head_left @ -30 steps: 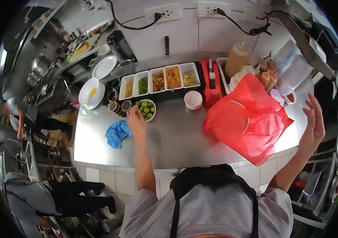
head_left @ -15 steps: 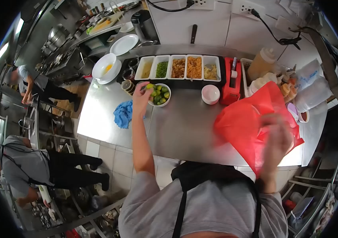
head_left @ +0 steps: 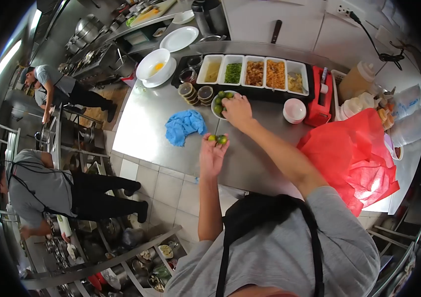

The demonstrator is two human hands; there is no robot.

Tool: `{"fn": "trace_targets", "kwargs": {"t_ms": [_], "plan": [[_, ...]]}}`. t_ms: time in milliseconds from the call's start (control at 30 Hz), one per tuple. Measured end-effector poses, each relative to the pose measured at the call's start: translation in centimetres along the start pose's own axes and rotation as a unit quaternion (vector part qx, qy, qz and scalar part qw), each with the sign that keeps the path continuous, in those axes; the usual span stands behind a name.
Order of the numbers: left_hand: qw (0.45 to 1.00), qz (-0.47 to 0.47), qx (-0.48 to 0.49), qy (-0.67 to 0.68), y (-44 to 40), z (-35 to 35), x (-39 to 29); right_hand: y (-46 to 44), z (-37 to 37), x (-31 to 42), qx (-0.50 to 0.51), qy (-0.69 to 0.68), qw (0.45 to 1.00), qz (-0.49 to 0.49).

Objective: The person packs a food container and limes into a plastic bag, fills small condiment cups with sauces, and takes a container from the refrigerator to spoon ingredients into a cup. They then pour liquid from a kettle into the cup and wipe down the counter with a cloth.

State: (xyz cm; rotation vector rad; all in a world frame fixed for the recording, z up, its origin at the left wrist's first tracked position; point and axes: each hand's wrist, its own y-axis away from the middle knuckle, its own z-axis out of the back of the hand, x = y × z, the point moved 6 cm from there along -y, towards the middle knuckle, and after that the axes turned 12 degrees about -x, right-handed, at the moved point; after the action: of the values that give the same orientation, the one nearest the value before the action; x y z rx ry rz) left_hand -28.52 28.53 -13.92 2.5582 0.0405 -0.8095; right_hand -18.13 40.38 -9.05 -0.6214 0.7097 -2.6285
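My left hand (head_left: pixel 212 157) is raised over the front of the steel counter, its fingers closed on small green limes (head_left: pixel 218 139). My right hand (head_left: pixel 238 111) reaches across to the white bowl (head_left: pixel 214 109), fingers curled on the limes (head_left: pixel 221 100) inside it; the fingertips are partly hidden. Left of the bowl stand stacks of small dark-filled cups (head_left: pixel 205 94). A crumpled blue cloth (head_left: pixel 184 127) lies just beyond my left hand. On the right, a red bag (head_left: pixel 344 153) is spread over the counter, touched by neither hand.
A row of white trays with toppings (head_left: pixel 255 74) lines the back. Right of it are pink-white bowls (head_left: pixel 295 111), a red dispenser (head_left: pixel 318 96) and squeeze bottles (head_left: pixel 359 81). White dishes (head_left: pixel 156 67) stand back left. Co-workers (head_left: pixel 37 183) stand on the far left.
My right hand has left the red bag and moved left into the lime bowl. My left hand has drawn back from the bowl toward me with limes. The view has shifted.
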Motion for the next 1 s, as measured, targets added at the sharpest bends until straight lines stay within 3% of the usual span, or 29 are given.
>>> {"fn": "trace_targets", "kwargs": {"t_ms": [67, 133, 167, 200, 267, 367, 433, 467, 533, 600, 700, 733, 800, 833, 867, 933, 1000], "plan": [[0.996, 0.055, 0.013, 0.063, -0.4, -0.2, 0.1, 0.6, 0.2, -0.5, -0.03, -0.07, 0.997, -0.029], [0.999, 0.009, 0.021, 0.048, -1.0, 0.4, -0.1, 1.0, 3.4, -0.5, -0.109, -0.206, 0.969, -0.084], [0.999, -0.014, 0.029, 0.042, -1.6, 0.4, 0.0, 1.6, 4.8, -0.6, -0.08, -0.245, 0.958, -0.128], [0.999, -0.008, 0.015, 0.05, -1.7, 0.3, 0.3, 2.7, 5.1, -1.3, -0.022, -0.356, 0.905, -0.23], [0.998, 0.009, -0.009, 0.061, -1.5, -0.8, 0.8, 5.6, 5.1, -1.9, 0.082, -0.546, 0.723, -0.415], [0.996, 0.059, -0.002, 0.06, -0.8, -2.9, 2.5, 8.1, 8.0, -2.0, 0.002, -0.504, 0.78, -0.371], [0.994, 0.106, 0.008, 0.015, -0.3, -3.7, 4.1, 9.1, 11.6, -0.5, -0.117, -0.407, 0.894, -0.147], [0.99, 0.138, 0.023, -0.01, 0.1, -4.4, 5.5, 9.6, 14.0, 0.6, -0.093, -0.252, 0.962, -0.051], [0.977, 0.21, 0.035, -0.021, 1.2, -5.1, 8.5, 10.9, 16.1, 0.7, -0.105, -0.171, 0.979, -0.029], [0.947, 0.281, 0.141, 0.062, 1.3, -4.7, 11.6, 11.0, 21.9, 0.9, -0.097, -0.264, 0.959, -0.041], [0.92, 0.34, 0.194, 0.007, 3.7, -7.1, 12.8, 12.1, 36.2, 0.1, -0.056, -0.396, 0.916, -0.04], [0.93, 0.324, 0.17, -0.028, 4.5, -7.4, 13.0, 13.6, 40.0, -4.2, -0.175, -0.33, 0.923, -0.09], [0.947, 0.285, 0.114, -0.092, 6.1, -7.5, 13.1, 17.8, 47.5, -12.6, -0.387, -0.19, 0.873, -0.23], [0.949, 0.266, 0.129, -0.111, 6.6, -7.4, 13.1, 18.8, 50.4, -16.4, -0.444, -0.045, 0.844, -0.297], [0.954, 0.245, 0.124, -0.121, 6.7, -7.3, 13.1, 20.3, 52.1, -21.8, -0.493, 0.014, 0.811, -0.316], [0.963, 0.2, 0.105, -0.144, 7.0, -6.4, 12.4, 23.6, 53.2, -33.2, -0.548, -0.045, 0.716, -0.431], [0.968, 0.174, 0.092, -0.153, 7.0, -6.0, 11.6, 26.8, 54.7, -44.0, -0.622, -0.082, 0.649, -0.43]]}}
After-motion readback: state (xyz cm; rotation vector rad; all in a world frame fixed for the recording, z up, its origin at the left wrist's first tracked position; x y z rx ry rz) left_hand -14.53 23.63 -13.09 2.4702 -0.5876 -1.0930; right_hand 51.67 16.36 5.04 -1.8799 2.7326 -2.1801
